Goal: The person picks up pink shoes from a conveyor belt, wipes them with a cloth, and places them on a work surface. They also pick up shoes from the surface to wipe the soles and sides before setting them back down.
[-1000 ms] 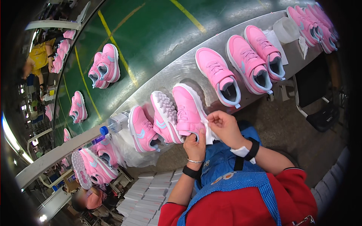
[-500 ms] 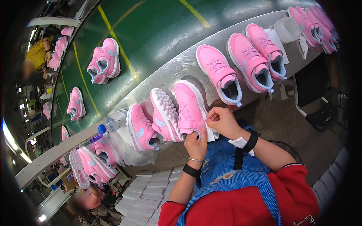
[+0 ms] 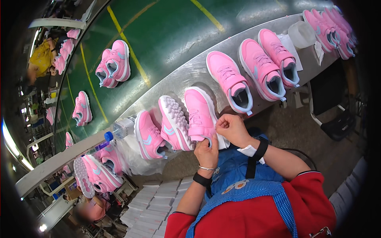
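My left hand is closed around the heel of a pink sneaker, thumb up by its collar. The sneaker lies toe away from me at the near edge of the metal table. My right hand is held in a pinch along the sneaker's right side; whatever is between the fingertips is too small to make out. White paper or cloth shows beneath that hand, beside the heel. Just left, another pink sneaker rests tipped with its knobbly white sole showing, and one more sneaker stands beyond it.
Several pink sneakers stand right on the metal table. A green conveyor belt with yellow lines carries more. A blue-capped bottle lies left, above a plastic bag. A black chair stands right; white boxes are stacked below.
The view has shifted slightly. Both hands keep almost the same pose at the sneaker, with the right fingertips still pinched beside it.
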Demonstrator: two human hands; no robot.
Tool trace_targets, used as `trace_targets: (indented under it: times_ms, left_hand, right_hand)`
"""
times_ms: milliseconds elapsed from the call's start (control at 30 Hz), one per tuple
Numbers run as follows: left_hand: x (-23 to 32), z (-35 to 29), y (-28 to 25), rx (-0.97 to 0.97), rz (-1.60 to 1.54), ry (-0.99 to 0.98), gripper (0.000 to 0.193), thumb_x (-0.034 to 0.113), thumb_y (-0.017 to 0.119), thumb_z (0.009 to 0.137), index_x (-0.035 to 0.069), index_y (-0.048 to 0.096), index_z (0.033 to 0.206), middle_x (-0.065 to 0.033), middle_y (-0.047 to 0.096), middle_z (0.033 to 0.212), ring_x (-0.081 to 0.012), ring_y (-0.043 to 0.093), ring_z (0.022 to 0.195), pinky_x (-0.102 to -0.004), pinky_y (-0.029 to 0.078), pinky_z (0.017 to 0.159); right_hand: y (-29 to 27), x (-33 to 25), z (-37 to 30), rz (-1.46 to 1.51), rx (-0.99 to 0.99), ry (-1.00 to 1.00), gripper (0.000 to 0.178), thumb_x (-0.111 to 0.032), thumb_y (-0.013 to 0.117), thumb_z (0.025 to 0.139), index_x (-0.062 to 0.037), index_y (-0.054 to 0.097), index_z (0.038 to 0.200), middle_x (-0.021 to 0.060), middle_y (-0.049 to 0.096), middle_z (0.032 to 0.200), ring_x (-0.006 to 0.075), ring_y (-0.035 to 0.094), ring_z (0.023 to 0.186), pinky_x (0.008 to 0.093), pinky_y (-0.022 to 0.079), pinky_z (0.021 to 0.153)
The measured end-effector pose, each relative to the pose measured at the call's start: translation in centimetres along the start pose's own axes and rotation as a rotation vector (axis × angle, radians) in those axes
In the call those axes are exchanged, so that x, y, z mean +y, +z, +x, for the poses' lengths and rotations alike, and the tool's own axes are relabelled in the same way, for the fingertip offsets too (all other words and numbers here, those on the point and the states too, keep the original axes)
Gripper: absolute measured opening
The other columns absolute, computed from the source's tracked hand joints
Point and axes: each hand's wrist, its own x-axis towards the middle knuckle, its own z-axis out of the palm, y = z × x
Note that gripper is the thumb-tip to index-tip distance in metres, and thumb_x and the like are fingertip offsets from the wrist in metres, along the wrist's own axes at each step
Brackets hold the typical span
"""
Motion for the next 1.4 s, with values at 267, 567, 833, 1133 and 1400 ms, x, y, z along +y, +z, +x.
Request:
trace_targets:
  times_ms: [267, 567, 833, 1133, 1400]
  left_hand:
    - [2.1, 0.8, -0.1, -0.033, 0.112, 0.000, 0.034, 0.019, 0.061, 0.081, -0.001, 0.046, 0.057, -0.0148, 0.047, 0.053, -0.0242, 0.043, 0.045, -0.0365, 0.035, 0.046]
    - [2.7, 3.0, -2.5, -0.335, 0.567, 0.228, 0.024, 0.024, 0.058, 0.079, 0.000, 0.054, 0.083, -0.0143, 0.059, 0.077, -0.0313, 0.056, 0.075, -0.0470, 0.035, 0.082]
    - [0.2, 2.6, -12.9, 0.206, -0.093, -0.003, 0.031, 0.005, 0.061, 0.076, 0.002, 0.052, 0.105, -0.0100, 0.056, 0.091, -0.0200, 0.056, 0.082, -0.0324, 0.042, 0.078]
    - [-14.0, 9.9, -19.0, 0.492, -0.019, -0.151, 0.085, 0.020, 0.076, 0.064, -0.001, 0.026, 0.129, -0.0187, 0.038, 0.127, -0.0289, 0.041, 0.115, -0.0426, 0.036, 0.089]
    - [-12.2, 13.1, -19.2, 0.427, 0.188, 0.174, 0.071, 0.007, 0.074, 0.057, 0.013, 0.046, 0.122, -0.0127, 0.038, 0.105, -0.0289, 0.041, 0.099, -0.0365, 0.037, 0.089]
  right_hand:
    - [-1.7, 0.3, -1.2, 0.088, -0.076, -0.074, 0.011, -0.008, 0.062, 0.076, 0.0020, 0.058, 0.076, 0.0024, 0.058, 0.066, 0.0083, 0.053, 0.060, 0.0236, 0.045, 0.058]
    - [-3.8, -0.9, -4.5, 0.893, -0.406, 0.092, 0.013, -0.003, 0.055, 0.084, -0.0009, 0.053, 0.097, 0.0026, 0.057, 0.087, 0.0083, 0.054, 0.080, 0.0202, 0.043, 0.072]
    - [1.5, -5.9, -5.4, 0.827, -0.453, 0.135, 0.013, -0.001, 0.054, 0.084, 0.0030, 0.055, 0.097, 0.0043, 0.058, 0.084, 0.0084, 0.055, 0.074, 0.0198, 0.043, 0.066]
    - [8.4, -8.8, -4.9, 0.631, -0.555, 0.084, 0.012, -0.002, 0.057, 0.082, 0.0026, 0.058, 0.093, 0.0027, 0.059, 0.083, 0.0071, 0.055, 0.074, 0.0199, 0.044, 0.067]
    - [13.9, -12.1, -2.2, 0.547, -0.420, 0.006, 0.014, -0.008, 0.061, 0.081, 0.0017, 0.060, 0.091, 0.0009, 0.060, 0.080, 0.0054, 0.054, 0.072, 0.0192, 0.044, 0.064]
